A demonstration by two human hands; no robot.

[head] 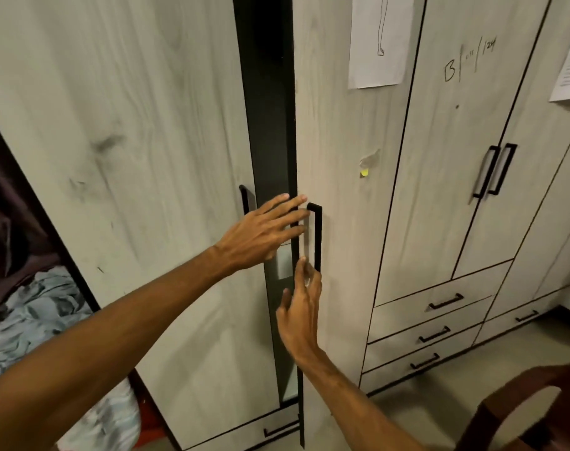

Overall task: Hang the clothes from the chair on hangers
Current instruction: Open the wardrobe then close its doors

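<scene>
Early stage: left hand (264, 234) and right hand (301, 307), both empty with fingers spread, reaching at the wardrobe door (339, 222); nothing showing as hung, chair (518, 415) looking bare.

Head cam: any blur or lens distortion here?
Head view: the right hand has motion-smeared fingertips at the black door handle; the left hand is sharper. Wide-angle lens bows the wardrobe door edges; lighting is dim and soft, no glare.
</scene>
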